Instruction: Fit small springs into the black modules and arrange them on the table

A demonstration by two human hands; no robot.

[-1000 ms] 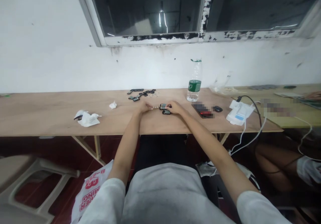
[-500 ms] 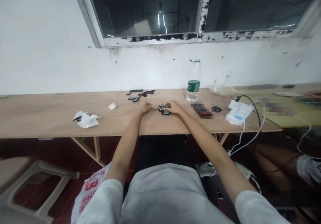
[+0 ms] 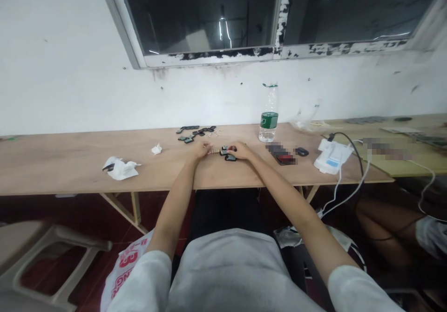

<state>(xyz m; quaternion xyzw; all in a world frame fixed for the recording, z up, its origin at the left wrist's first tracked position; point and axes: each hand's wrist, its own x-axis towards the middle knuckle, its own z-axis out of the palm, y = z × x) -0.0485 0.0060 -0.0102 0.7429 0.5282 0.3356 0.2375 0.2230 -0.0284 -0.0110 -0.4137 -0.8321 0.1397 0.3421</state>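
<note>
My left hand rests at the middle of the table, fingers closed at the end of a short strip of small pale pieces. To its right, my right hand has its fingers pinched on one of several small black pieces with grey-green faces. One such black piece lies just below the right fingertips, and another sits between the hands. Farther back lies a loose group of similar black pieces, with tiny white bits scattered beside it. Fine detail is too small to make out.
A water bottle stands behind my right hand. Right of it are a blurred phone, a small black object and a white power strip with cables. Crumpled tissues lie left. Another person's legs show at right.
My right hand has shifted slightly left, over the black pieces. The left hand stays nearly in place, and the pale strip shows a little more. The view has tilted slightly.
</note>
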